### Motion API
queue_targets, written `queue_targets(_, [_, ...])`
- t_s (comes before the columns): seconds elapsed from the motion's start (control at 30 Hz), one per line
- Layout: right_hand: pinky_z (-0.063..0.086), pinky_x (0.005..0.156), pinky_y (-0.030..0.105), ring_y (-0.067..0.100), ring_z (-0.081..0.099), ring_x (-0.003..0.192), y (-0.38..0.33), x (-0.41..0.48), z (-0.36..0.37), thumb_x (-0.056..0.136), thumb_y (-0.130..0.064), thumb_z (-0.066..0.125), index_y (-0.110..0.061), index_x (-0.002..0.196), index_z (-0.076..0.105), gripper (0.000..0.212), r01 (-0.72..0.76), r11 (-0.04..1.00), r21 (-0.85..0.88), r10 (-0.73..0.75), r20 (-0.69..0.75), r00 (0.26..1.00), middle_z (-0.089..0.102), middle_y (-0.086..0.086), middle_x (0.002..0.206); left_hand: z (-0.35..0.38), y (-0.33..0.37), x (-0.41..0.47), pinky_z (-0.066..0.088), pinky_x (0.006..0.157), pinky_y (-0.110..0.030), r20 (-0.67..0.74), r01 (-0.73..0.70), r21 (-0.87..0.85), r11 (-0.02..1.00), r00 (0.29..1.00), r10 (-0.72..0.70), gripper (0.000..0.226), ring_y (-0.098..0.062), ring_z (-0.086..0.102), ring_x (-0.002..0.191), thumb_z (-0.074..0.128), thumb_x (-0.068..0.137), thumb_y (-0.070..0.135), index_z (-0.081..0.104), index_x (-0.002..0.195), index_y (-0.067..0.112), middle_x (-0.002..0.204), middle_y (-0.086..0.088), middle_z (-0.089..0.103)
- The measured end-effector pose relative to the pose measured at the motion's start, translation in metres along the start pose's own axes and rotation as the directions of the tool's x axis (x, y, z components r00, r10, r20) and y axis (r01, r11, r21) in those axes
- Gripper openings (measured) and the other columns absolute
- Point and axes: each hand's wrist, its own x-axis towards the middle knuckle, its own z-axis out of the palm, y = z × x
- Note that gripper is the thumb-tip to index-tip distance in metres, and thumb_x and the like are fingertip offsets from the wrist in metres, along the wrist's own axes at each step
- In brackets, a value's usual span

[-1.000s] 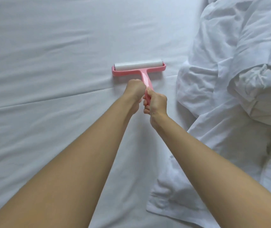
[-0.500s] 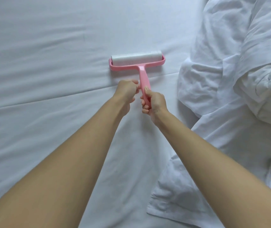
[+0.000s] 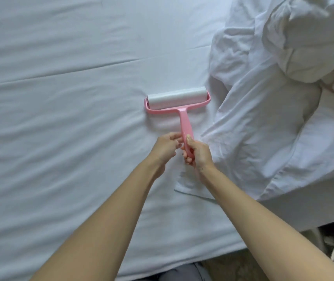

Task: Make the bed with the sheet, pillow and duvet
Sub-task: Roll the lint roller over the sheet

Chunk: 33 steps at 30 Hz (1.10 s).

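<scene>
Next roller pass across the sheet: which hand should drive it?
Right, probably. The right hand wraps the lower end of the pink handle of the lint roller and lines up with it. The left hand only meets the handle's side with its fingertips; whether it truly grips is unclear.

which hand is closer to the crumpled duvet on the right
Right. The right hand grips the lint roller handle on the side facing the duvet; the left hand sits across the handle, farther away.
</scene>
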Motion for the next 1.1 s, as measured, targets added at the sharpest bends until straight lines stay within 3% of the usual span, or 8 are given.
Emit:
queue_targets(0.17, [0.022,0.034,0.017,0.005,0.030,0.025,0.019,-0.028,-0.018,0.098,-0.025,0.043,-0.008,0.062,0.048,0.041,-0.054,0.999,0.006,0.054,0.014,0.998,0.044,-0.002,0.035,0.025,-0.056,-0.032,0.036,0.056,-0.013,0.007,0.068,0.031,0.997,0.998,-0.068,0.041,-0.009,0.051,0.074,0.033,0.085,-0.014,0.058,0.086,0.019,0.071,0.016,0.066])
queue_targets(0.3, [0.024,0.031,0.013,0.006,0.031,0.024,0.005,-0.038,-0.020,0.098,-0.029,0.043,-0.006,0.066,0.049,0.040,-0.150,0.989,0.007,0.150,0.045,0.988,0.046,-0.002,0.034,0.050,-0.067,-0.045,0.040,0.070,-0.018,0.004,-0.002,0.032,0.999,1.000,0.002,0.052,-0.011,0.048,0.093,0.030,0.085,-0.013,0.052,0.123,0.014,0.093,0.008,0.052])
queue_targets(0.5, [0.024,0.032,0.013,0.008,0.033,0.025,-0.017,-0.041,-0.021,0.097,-0.029,0.046,-0.004,0.068,0.050,0.038,-0.171,0.982,-0.078,0.176,0.064,0.982,0.048,0.001,0.039,0.072,-0.077,-0.029,0.044,0.101,-0.043,-0.140,-0.029,0.172,0.985,0.989,0.054,0.049,-0.028,0.050,0.116,0.047,0.076,0.011,0.049,0.125,0.018,0.123,-0.008,0.050])
queue_targets(0.6, [0.026,0.033,0.015,0.009,0.034,0.026,-0.023,-0.043,-0.024,0.097,-0.030,0.047,-0.005,0.068,0.051,0.038,-0.172,0.977,-0.129,0.182,0.069,0.981,0.048,0.003,0.049,0.082,-0.068,-0.032,0.047,0.083,-0.026,-0.062,0.026,0.115,0.993,0.998,-0.019,0.015,-0.017,0.056,0.090,0.050,0.076,0.022,0.050,0.090,0.026,0.097,0.001,0.055])
queue_targets(0.73, [0.029,0.035,0.014,0.010,0.038,0.031,-0.036,-0.043,-0.026,0.098,-0.030,0.042,-0.006,0.069,0.051,0.039,-0.179,0.953,-0.246,0.208,0.097,0.973,0.050,0.004,0.054,0.112,-0.048,-0.052,0.040,0.062,-0.006,0.198,0.011,0.020,1.000,0.980,-0.015,0.022,-0.009,0.048,0.083,0.043,0.096,0.006,0.050,0.116,0.014,0.099,0.003,0.047])
queue_targets(0.83, [0.029,0.034,0.010,0.010,0.040,0.030,-0.049,-0.042,-0.034,0.099,-0.028,0.037,-0.005,0.070,0.049,0.039,-0.192,0.939,-0.284,0.240,0.146,0.960,0.049,0.005,0.056,0.148,-0.040,-0.073,0.035,0.043,-0.001,0.296,-0.005,-0.024,1.000,0.955,0.012,0.008,-0.003,0.037,0.066,0.046,0.092,0.003,0.047,0.090,0.011,0.081,0.004,0.040])
queue_targets(1.03, [0.032,0.035,0.010,0.012,0.044,0.039,-0.058,-0.042,-0.054,0.099,-0.025,0.037,-0.004,0.074,0.051,0.036,-0.182,0.912,-0.369,0.258,0.170,0.951,0.052,0.006,0.060,0.182,-0.045,-0.068,0.038,0.061,-0.008,0.312,-0.101,-0.037,0.994,0.944,0.108,0.024,0.003,0.041,0.071,0.036,0.097,-0.002,0.049,0.112,0.012,0.086,0.010,0.045])
queue_targets(1.1, [0.032,0.038,0.014,0.014,0.043,0.045,-0.052,-0.043,-0.062,0.098,-0.024,0.038,-0.004,0.073,0.050,0.035,-0.159,0.883,-0.442,0.252,0.159,0.955,0.052,0.007,0.061,0.179,-0.053,-0.065,0.039,0.052,-0.002,0.235,-0.102,0.009,0.995,0.967,0.097,0.023,0.001,0.044,0.067,0.037,0.094,-0.005,0.051,0.111,0.003,0.078,0.010,0.047])
